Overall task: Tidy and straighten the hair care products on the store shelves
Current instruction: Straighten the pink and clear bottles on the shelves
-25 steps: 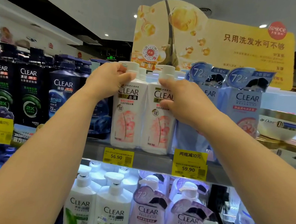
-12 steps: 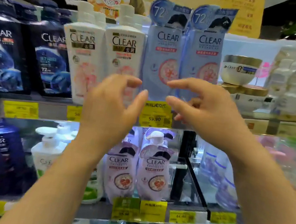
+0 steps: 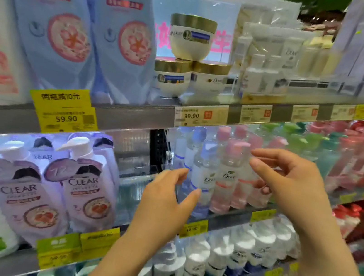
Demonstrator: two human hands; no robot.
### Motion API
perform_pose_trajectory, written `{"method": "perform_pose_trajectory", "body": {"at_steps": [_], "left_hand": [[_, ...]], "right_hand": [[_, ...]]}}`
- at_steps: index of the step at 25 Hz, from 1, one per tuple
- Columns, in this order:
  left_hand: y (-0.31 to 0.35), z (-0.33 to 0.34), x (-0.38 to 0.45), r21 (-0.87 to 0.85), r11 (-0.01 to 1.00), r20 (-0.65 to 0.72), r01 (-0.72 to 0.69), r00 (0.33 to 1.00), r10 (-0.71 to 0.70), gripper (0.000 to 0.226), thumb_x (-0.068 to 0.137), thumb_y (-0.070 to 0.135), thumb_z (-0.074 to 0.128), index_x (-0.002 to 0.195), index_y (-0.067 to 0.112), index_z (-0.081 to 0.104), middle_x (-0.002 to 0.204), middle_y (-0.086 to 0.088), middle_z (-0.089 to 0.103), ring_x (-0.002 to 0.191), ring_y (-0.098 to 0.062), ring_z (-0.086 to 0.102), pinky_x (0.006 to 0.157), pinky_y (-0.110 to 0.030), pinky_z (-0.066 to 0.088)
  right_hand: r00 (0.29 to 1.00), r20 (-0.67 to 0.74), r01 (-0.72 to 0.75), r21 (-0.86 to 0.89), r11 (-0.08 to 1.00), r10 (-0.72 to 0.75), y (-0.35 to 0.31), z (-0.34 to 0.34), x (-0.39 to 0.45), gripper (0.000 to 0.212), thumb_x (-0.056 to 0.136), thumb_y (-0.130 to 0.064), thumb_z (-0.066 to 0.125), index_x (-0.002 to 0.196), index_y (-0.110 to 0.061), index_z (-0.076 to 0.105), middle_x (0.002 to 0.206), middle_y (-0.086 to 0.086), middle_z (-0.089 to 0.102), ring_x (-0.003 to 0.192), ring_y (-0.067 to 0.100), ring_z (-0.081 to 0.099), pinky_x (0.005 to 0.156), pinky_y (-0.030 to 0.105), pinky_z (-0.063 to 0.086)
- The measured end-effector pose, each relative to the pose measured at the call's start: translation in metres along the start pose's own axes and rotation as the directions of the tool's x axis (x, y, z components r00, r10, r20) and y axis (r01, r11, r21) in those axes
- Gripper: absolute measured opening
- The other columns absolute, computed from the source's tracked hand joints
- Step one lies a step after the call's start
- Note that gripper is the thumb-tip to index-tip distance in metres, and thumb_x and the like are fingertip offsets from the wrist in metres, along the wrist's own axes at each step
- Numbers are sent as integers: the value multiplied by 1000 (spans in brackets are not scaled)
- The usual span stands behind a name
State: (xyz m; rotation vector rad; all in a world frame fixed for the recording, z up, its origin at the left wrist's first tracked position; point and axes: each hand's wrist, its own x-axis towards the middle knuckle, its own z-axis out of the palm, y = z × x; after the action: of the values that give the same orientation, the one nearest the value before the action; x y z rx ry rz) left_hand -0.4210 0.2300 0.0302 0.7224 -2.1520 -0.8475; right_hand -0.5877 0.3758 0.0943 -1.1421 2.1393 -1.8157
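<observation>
Clear Dove pump bottles stand in rows on the middle shelf: a blue-capped one and a pink-capped one at the front. My left hand hovers just left of the blue-capped bottle with fingers loosely spread, holding nothing. To the right of the pink bottles my right hand is raised, its fingers relaxed and empty. Both hands flank the bottles without a clear touch. Pale blue CLEAR refill packs stand on the top shelf at the upper left.
Gold-lidded Dove jars are stacked on the top shelf. Purple CLEAR packs stand at the left of the middle shelf. White Dove bottles fill the lower shelf. Red and green bottles stretch to the right. Yellow price tags hang from shelf edges.
My hands let go of the white CLEAR pump bottles on the top shelf, dropped and moved right to the Dove pump bottles. The view shifted right and down with them.
</observation>
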Motion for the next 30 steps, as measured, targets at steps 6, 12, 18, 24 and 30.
{"method": "perform_pose_trajectory", "body": {"at_steps": [6, 12, 18, 24, 30], "left_hand": [[39, 53, 38, 114, 989, -261, -94, 958, 121, 44, 86, 35, 69, 125, 21, 53, 110, 9, 50, 99, -6, 53, 82, -20, 47], [75, 113, 63, 327, 912, -232, -247, 915, 331, 33, 87, 29, 70, 118, 19, 62, 111, 6, 64, 66, -7, 57, 67, -15, 42], [96, 172, 96, 440, 889, -157, -129, 963, 218, 49, 92, 27, 64, 136, 10, 53, 136, -9, 56, 116, -28, 59, 83, -42, 53], [112, 187, 135, 591, 802, -185, 90, 982, 26, 34, 96, 36, 53, 120, 12, 54, 100, -16, 58, 85, -41, 61, 60, -36, 36], [115, 181, 142, 621, 783, -134, 39, 989, 56, 20, 92, 19, 60, 111, 11, 57, 87, -15, 62, 81, -37, 61, 56, -34, 33]], "right_hand": [[999, -50, 13, -153, 988, -21, 40, -47, 56, 14, 91, -28, 73, 90, -42, 69, 87, -21, 73, 57, 3, 70, 56, 23, 56], [987, -121, 84, -178, 980, -107, 72, -88, 105, 13, 89, -33, 73, 87, -45, 68, 86, -32, 70, 57, -1, 68, 64, 29, 55], [984, 163, 120, -324, 938, -69, 102, -111, 142, 28, 91, -39, 70, 119, -37, 69, 106, -8, 72, 65, 0, 70, 73, 29, 57], [932, 297, 331, -468, 819, -207, 114, -95, 156, 39, 91, -48, 68, 125, -30, 69, 124, -8, 70, 110, 15, 64, 91, 32, 50], [945, 216, 322, -461, 827, -247, 114, -90, 155, 24, 89, -46, 70, 108, -31, 74, 109, -8, 74, 102, 18, 66, 82, 39, 53]]}}
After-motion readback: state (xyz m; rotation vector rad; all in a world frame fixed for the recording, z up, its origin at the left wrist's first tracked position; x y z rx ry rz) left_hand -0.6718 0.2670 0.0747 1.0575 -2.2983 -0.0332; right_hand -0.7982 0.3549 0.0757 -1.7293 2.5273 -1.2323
